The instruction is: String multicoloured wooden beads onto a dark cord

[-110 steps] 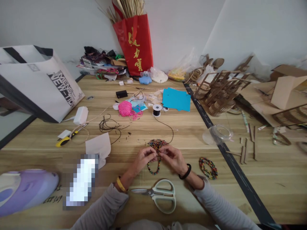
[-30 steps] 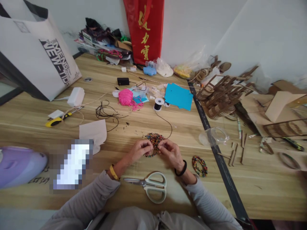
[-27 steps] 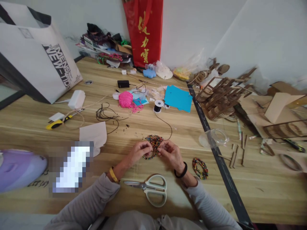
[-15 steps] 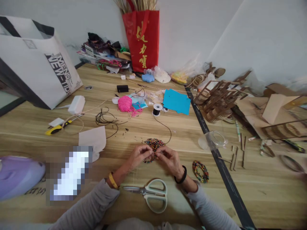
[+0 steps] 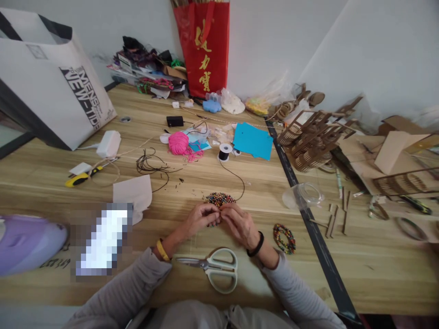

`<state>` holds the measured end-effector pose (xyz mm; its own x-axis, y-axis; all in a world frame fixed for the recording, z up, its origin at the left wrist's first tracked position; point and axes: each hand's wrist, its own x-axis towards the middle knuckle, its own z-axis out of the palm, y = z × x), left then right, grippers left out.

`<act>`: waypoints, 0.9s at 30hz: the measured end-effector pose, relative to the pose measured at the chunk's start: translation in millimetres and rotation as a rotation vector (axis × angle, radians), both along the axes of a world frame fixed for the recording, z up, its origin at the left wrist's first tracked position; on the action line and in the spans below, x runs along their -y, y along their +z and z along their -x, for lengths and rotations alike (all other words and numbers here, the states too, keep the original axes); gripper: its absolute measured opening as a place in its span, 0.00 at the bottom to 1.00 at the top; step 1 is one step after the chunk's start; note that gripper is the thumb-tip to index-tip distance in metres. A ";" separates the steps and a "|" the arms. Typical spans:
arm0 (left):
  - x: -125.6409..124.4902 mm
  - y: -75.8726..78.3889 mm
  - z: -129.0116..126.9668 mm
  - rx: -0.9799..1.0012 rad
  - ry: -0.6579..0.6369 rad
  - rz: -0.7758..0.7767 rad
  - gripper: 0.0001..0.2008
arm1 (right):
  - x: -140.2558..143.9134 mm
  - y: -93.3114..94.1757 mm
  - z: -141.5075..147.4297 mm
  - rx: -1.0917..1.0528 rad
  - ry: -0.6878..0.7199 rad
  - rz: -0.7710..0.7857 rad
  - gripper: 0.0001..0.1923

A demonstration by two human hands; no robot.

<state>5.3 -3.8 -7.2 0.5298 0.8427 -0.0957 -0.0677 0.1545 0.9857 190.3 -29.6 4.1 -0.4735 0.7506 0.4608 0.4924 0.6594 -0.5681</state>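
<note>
Left hand (image 5: 206,215) and right hand (image 5: 243,224) pinch what seems to be the bead string (image 5: 214,224), partly hidden between them, while loose beads (image 5: 219,198) at their twelve o'clock could scatter if either hand nudges them.

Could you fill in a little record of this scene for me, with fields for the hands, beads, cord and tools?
Left hand: fingertips close to the other hand's, over the beads; anything pinched is too small to tell
Right hand: fingertips bent down beside the left's
Loose beads: multicoloured pile just beyond the hands
Bead strand: under the fingers, partly hidden
Finished-looking piece: coiled bead string, right of the hands
Cord: black, on a white spool, running toward the pile
Tool: cream-handled scissors, between the forearms
</note>
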 end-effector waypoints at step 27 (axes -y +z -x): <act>4.4 5.3 -2.7 0.082 -0.054 0.180 0.16 | -4.4 6.8 -1.4 -0.318 -0.012 0.509 0.15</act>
<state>7.9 -8.2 -1.9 0.5861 0.7861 -0.1965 -0.1339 0.3331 0.9333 191.7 -25.2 10.8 -0.3614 0.9187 0.1595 0.2520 0.2610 -0.9319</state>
